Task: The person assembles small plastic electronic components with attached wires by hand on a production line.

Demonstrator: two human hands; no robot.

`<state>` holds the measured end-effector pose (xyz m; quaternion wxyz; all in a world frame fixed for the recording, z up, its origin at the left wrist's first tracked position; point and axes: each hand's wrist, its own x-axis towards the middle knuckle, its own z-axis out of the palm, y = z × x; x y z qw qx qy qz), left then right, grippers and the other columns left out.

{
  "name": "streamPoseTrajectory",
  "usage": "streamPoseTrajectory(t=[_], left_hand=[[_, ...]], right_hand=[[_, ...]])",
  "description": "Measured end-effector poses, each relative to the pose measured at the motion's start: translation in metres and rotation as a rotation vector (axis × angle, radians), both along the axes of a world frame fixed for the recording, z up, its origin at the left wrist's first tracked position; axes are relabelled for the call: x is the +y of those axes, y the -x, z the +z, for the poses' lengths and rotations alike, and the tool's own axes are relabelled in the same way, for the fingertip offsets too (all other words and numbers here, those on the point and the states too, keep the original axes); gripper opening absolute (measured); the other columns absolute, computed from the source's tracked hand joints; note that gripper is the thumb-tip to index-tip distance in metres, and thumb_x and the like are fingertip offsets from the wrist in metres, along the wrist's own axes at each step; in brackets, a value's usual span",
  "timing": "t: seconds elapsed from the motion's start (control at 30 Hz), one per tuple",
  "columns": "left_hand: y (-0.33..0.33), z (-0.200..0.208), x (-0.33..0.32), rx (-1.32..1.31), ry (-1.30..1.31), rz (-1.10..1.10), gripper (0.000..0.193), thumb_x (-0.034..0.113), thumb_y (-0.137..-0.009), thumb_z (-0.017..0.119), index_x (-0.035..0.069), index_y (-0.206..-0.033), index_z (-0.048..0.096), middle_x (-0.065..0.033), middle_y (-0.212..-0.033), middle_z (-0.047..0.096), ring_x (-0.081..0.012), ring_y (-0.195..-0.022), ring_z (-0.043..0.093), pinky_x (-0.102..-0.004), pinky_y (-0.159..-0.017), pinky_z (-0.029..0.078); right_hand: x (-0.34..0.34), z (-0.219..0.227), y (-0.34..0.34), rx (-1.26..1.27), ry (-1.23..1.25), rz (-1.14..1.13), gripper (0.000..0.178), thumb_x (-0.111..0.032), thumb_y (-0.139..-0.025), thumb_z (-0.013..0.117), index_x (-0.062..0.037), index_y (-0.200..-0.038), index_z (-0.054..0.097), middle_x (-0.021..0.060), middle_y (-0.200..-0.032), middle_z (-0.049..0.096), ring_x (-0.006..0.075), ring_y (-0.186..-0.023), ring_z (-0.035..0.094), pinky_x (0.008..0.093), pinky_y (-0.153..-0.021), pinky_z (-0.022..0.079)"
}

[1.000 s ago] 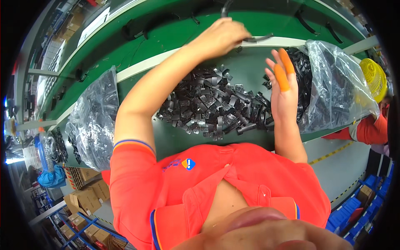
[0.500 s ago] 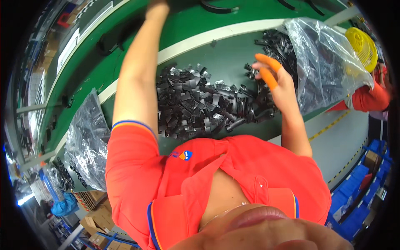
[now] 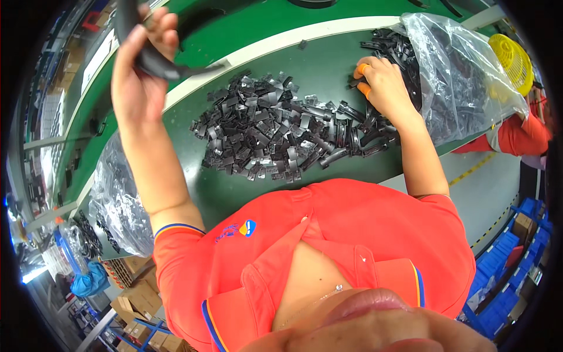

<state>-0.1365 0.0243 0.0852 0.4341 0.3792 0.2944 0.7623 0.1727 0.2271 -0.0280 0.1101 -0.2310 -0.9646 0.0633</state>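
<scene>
Nearest, a heap of small black pieces [image 3: 264, 126] lies on the tabletop [image 3: 322, 70]. At its far right, the right hand [image 3: 388, 89] has its fingers together on one small black piece [image 3: 355, 81]. Farther left, the left hand [image 3: 139, 94] holds a curved black part [image 3: 157, 64], fingers clamped around it, near the pale rail [image 3: 246, 51]. This part seems light, stiff, smooth; its thick middle probably gives the safest hold.

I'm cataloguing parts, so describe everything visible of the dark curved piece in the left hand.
The dark curved piece looks smooth, perhaps plastic; blur hides finer detail. Its broad part reaches the picture's top edge; lower down it bends rightward and narrows to a thin, greyer end. It appears at upper left, gripped between the left hand's thumb and fingers.
</scene>
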Motion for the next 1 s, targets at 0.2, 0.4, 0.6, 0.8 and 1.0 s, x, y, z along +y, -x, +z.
streamPoseTrajectory(t=[0.2,0.4,0.6,0.8,1.0], left_hand=[[-0.074,-0.036,-0.028,-0.221,0.065,-0.085,0.052,0.042,-0.089,0.048,0.001,-0.121,0.041,-0.0053,-0.081,0.053,-0.0075,-0.055,0.042,-0.0196,-0.048,0.032],[-0.129,-0.052,-0.023,-0.268,0.315,-0.06,0.042,0.029,-0.093,0.043,-0.001,-0.123,0.04,-0.0082,-0.09,0.055,-0.0162,-0.081,0.053,-0.0279,-0.077,0.042],[-0.132,-0.069,-0.02,-0.22,0.286,-0.108,0.038,0.012,-0.088,0.043,-0.002,-0.123,0.039,-0.0129,-0.103,0.054,-0.0181,-0.092,0.053,-0.0308,-0.087,0.04],[-0.135,-0.067,-0.018,-0.1,0.329,0.002,0.041,0.034,-0.093,0.044,-0.001,-0.115,0.05,-0.0041,-0.083,0.055,-0.0118,-0.079,0.049,-0.0248,-0.077,0.04],[-0.134,-0.07,-0.014,-0.181,0.342,-0.05,0.044,0.034,-0.093,0.045,0.0,-0.121,0.047,-0.0024,-0.079,0.053,-0.0097,-0.075,0.047,-0.0238,-0.074,0.039]], right_hand=[[-0.001,0.015,0.004,0.256,0.074,-0.107,0.022,-0.011,-0.076,0.064,-0.005,-0.097,0.058,0.0095,-0.085,0.063,0.0251,-0.079,0.059,0.0316,-0.07,0.044],[-0.041,0.056,0.016,0.864,0.727,-0.226,0.021,-0.015,-0.089,0.053,-0.0008,-0.103,0.059,-0.0047,-0.076,0.053,0.0043,-0.06,0.038,0.0177,-0.055,0.031],[-0.076,0.063,0.026,0.809,1.205,0.109,0.028,-0.014,-0.093,0.043,0.0014,-0.114,0.05,-0.0056,-0.071,0.04,0.0042,-0.059,0.032,0.0195,-0.055,0.027],[-0.092,0.064,0.039,0.89,1.669,0.038,0.021,-0.012,-0.089,0.052,0.0001,-0.106,0.053,-0.0008,-0.061,0.046,0.0086,-0.046,0.042,0.021,-0.046,0.033],[-0.089,0.054,0.047,0.939,1.581,0.038,0.022,-0.017,-0.088,0.055,0.001,-0.101,0.056,0.0039,-0.064,0.055,0.0127,-0.05,0.051,0.023,-0.047,0.041]])
